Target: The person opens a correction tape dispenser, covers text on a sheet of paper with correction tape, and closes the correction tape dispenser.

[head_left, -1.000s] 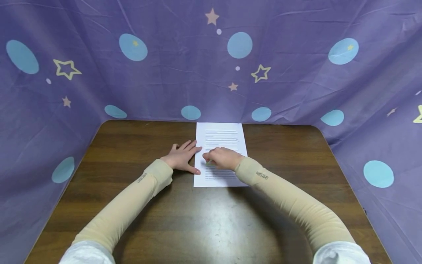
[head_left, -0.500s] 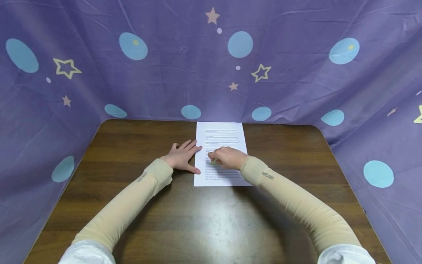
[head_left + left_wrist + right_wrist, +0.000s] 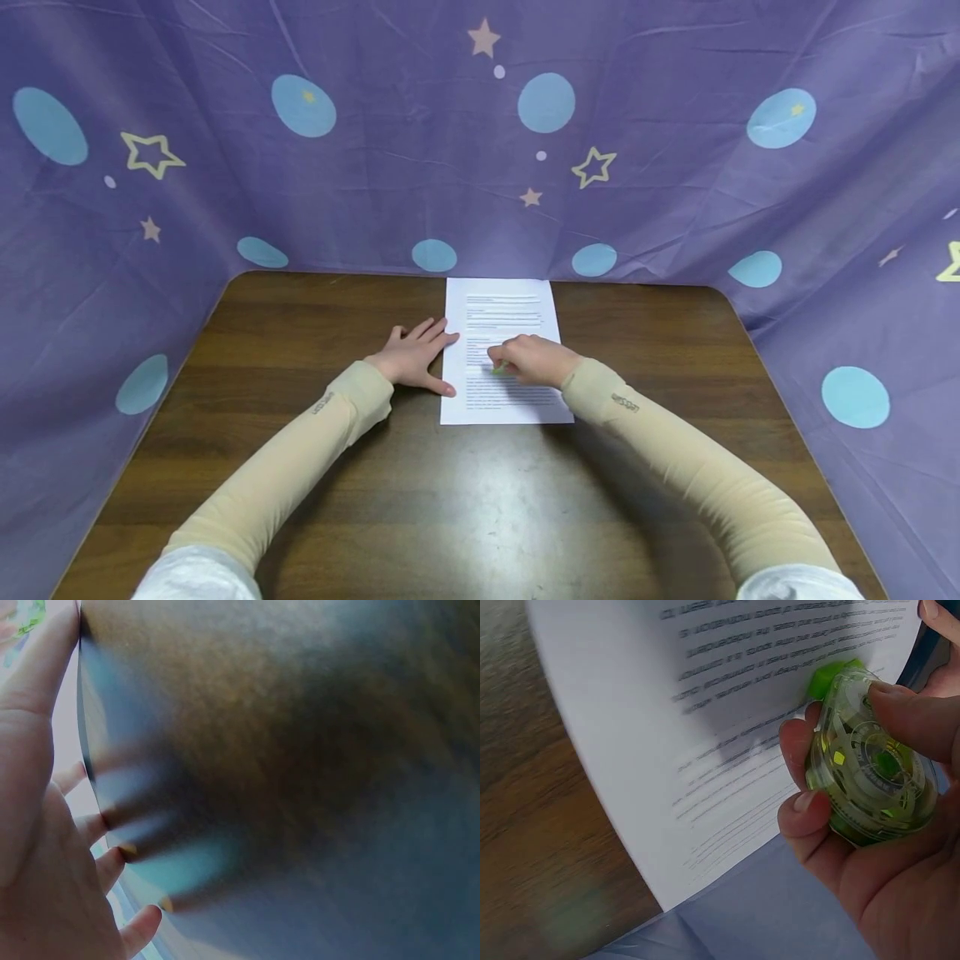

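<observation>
A sheet of paper (image 3: 504, 315) printed with lines of text lies on the wooden table. My left hand (image 3: 415, 360) rests with spread fingers across the sheet's left edge; the left wrist view shows the straight fingers (image 3: 45, 855). Over the middle of the text, my right hand (image 3: 534, 361) grips a correction tape dispenser (image 3: 874, 761) with a clear case and green parts. The right wrist view shows the thumb lying on the case and the fingers curled round its other side. Its green tip (image 3: 829, 679) is at the printed lines; whether it touches the paper, I cannot tell.
The brown wooden table (image 3: 480, 500) spreads out around the paper. A purple curtain (image 3: 375, 167) with blue spots and stars hangs behind the table and along both sides. The paper's far edge reaches the back of the table by the curtain.
My right hand has moved steadily to the right across the paper with the correction tape dispenser. The left hand and the paper have stayed in place.
</observation>
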The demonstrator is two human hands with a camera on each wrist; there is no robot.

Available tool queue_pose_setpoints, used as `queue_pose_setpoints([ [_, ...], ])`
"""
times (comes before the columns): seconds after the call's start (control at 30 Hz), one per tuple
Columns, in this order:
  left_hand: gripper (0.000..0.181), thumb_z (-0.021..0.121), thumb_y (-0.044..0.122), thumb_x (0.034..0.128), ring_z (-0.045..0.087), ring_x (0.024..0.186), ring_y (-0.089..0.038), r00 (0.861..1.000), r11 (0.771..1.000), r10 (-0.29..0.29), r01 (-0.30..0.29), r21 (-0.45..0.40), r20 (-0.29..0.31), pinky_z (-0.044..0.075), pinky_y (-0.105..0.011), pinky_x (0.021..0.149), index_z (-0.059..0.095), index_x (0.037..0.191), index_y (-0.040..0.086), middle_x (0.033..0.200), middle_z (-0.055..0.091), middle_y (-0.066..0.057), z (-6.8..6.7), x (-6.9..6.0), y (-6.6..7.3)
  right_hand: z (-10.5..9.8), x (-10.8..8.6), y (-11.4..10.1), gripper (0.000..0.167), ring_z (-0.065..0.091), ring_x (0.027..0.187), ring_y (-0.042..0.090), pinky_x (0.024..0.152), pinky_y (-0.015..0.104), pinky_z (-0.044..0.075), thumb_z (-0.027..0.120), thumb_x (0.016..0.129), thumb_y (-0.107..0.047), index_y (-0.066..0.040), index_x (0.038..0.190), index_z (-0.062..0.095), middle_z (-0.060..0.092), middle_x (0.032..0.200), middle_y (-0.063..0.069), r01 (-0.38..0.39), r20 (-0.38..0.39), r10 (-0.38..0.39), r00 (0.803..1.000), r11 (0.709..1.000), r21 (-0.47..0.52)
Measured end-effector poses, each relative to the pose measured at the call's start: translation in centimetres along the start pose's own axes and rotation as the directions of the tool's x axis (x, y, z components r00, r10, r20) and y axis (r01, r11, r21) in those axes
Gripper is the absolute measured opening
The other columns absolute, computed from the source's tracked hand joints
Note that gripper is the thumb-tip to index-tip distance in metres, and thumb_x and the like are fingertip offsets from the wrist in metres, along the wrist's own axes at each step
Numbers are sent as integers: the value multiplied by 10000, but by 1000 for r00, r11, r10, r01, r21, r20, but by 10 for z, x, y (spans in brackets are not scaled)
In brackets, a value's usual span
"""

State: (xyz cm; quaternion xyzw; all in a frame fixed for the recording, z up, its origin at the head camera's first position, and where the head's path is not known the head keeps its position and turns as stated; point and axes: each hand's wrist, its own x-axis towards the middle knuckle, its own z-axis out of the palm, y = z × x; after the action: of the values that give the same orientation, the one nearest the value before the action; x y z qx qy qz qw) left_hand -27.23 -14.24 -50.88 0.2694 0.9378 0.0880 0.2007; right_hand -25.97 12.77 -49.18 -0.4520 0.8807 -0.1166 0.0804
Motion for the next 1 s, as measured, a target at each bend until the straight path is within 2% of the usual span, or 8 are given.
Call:
queue_pose_setpoints([
  [0.43,1140,773,698,811,82,1600,-381,1000,1000,2,-2,19,-19,176,-677,1153,257,1667,150,1746,84,-158,3,0,3,-1,-15,4,219,641,736,185,730,373,547,653,861,143,-64,931,651,730,855,62,-9,-36,9,999,1000,3],
  [0.77,1112,806,661,804,85,1595,-404,999,1000,14,-14,-5,-44,121,-825,1104,303,1642,130,1741,136,-149,5,0,1,4,-17,5,178,708,842,193,777,371,566,667,929,77,-89,994,661,758,970,52,-39,-32,38,999,999,-23],
  [1.0,1063,795,652,822,74,1595,-411,999,1000,28,-28,-11,-36,118,-831,1102,340,1628,130,1737,155,-149,2,-2,2,3,-17,5,148,714,879,211,805,385,564,670,959,27,-101,1030,649,760,1013,55,-69,-22,68,997,997,-23],
])
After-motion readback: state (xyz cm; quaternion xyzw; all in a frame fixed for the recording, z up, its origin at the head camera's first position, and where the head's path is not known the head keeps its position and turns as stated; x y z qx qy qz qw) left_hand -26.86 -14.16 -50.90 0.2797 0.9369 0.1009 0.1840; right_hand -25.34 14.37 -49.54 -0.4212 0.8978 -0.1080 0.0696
